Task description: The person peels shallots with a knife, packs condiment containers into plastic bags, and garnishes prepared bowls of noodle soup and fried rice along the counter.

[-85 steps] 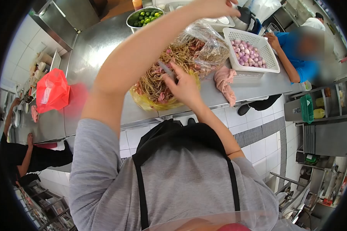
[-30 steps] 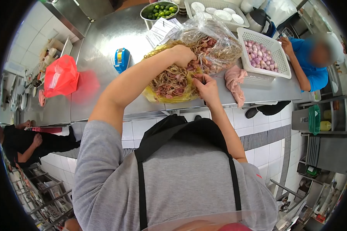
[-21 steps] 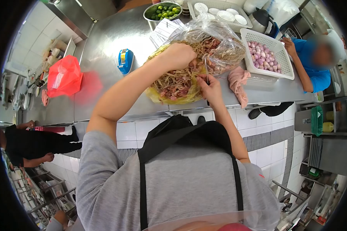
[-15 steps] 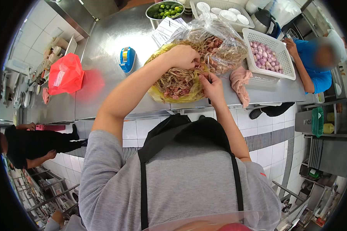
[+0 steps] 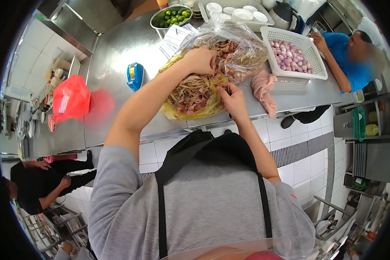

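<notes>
My left hand is over dried shallot tops, its fingers curled together; what they pinch is hidden. Just to its right, my right hand grips a small knife with the thin blade pointing up and away from me. Both hands are above a yellow bag, opened out and full of shallots with long dry stalks. Behind them lies a clear plastic bag holding more stalks and reddish shallots.
On the steel table are a blue tape dispenser, a red plastic bag, papers, a bowl of limes, a pink cloth and a white basket of peeled shallots. A person in blue stands right; another in black left.
My view has shifted slightly, so the table things sit a little further left. Both hands stay over the yellow bag, the knife still in my right one. The person in black has moved.
</notes>
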Demonstrator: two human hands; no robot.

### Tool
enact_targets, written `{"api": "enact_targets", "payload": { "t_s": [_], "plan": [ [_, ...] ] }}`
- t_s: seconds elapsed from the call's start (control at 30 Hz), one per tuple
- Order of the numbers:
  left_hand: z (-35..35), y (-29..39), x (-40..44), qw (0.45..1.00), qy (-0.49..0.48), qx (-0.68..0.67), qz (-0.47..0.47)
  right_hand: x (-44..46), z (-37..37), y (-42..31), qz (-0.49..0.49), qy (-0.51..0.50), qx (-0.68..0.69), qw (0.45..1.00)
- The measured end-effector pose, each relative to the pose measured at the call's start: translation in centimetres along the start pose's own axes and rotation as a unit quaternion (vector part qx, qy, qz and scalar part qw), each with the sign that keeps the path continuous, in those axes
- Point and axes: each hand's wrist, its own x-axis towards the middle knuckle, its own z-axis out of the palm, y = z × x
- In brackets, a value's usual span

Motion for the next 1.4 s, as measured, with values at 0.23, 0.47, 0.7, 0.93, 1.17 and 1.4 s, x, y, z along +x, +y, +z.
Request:
{"api": "enact_targets", "payload": {
  "t_s": [0.23, 0.47, 0.7, 0.93, 1.17, 1.4],
  "plan": [
    [-6.2, 4.2, -8.1, 0.946, 0.101, -0.276, -0.139, -1.2, 0.8, -3.5, -0.024, -0.036, 0.131, 0.99],
    [-2.9, 0.5, -12.3, 0.776, 0.097, -0.592, -0.196, -2.4, 4.4, -6.7, -0.019, -0.178, 0.122, 0.976],
    [-0.4, 1.3, -13.2, 0.573, 0.23, -0.773, -0.144, -2.2, 6.1, -6.7, 0.013, -0.213, 0.134, 0.968],
    [1.3, 2.6, -12.7, 0.571, 0.315, -0.749, -0.117, -2.2, 6.3, -7.2, 0.015, -0.204, 0.13, 0.97],
    [1.4, 3.6, -12.4, 0.699, 0.373, -0.606, -0.071, -1.7, 6.8, -7.4, 0.068, -0.169, 0.202, 0.962],
    [1.1, 3.9, -12.1, 0.543, 0.353, -0.761, -0.024, -1.1, 6.6, -8.2, 0.1, -0.203, 0.312, 0.923]
  ]
}}
